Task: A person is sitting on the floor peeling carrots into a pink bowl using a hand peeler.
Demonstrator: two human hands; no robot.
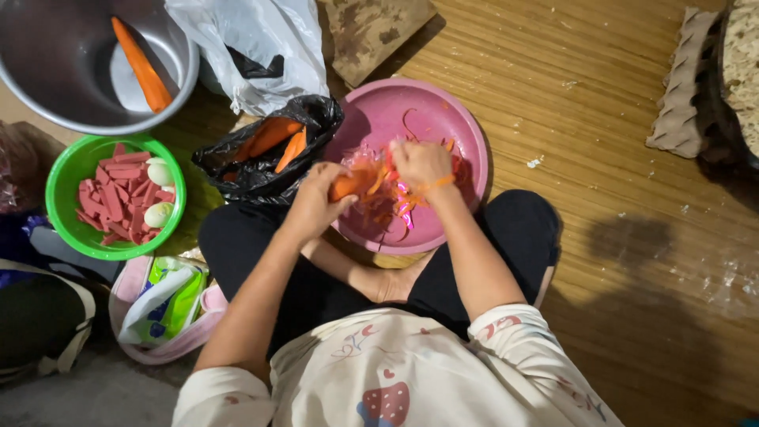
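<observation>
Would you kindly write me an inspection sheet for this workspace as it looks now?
Surface: woven mat floor.
Job's things: carrot over pink bowl of peelings.
Clutter: green bowl of red strips and eggs; metal pot with a carrot; black bag of carrots; white bag; egg tray.
Hands: left hand grips the carrot; right hand on it, tool unclear.
Cables: nothing seen.
Surroundings: wooden board.

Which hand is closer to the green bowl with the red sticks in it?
Left. The left hand, holding a carrot over the pink bowl, is just right of the green bowl in the picture; the right hand is farther right.
</observation>
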